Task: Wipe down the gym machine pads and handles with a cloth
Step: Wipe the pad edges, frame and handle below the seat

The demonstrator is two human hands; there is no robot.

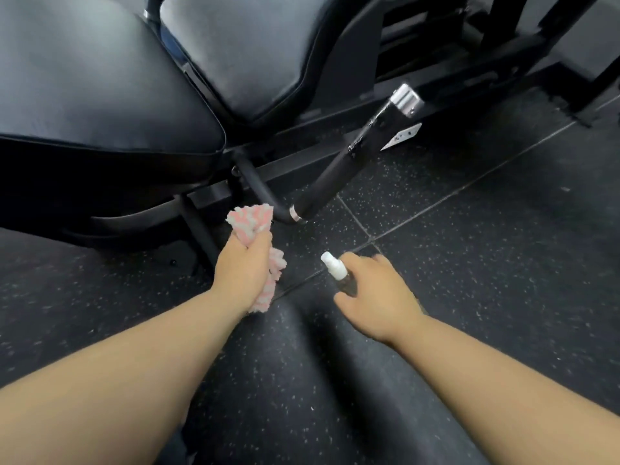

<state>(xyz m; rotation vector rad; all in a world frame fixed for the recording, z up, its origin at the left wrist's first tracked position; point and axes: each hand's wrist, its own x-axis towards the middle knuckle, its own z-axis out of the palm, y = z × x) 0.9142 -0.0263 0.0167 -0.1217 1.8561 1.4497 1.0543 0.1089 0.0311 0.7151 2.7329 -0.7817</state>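
Head view: one cloth [250, 220] is gripped by left hand [242, 270], one spray bottle [339, 272] by right hand [375, 297]; two pads [100, 78] and one handle [332, 177] are seen.

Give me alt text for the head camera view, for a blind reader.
A person's left hand grips a pink-and-white cloth close to a black machine handle; the right hand holds a small spray bottle. Dark pads lie above.

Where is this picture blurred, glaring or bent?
Head view: pale glare washes the soft pads; small glints on the handle; the wide lens stretches the forearms at the bottom corners; the right hand and bottle are slightly smeared, the cloth sharper.
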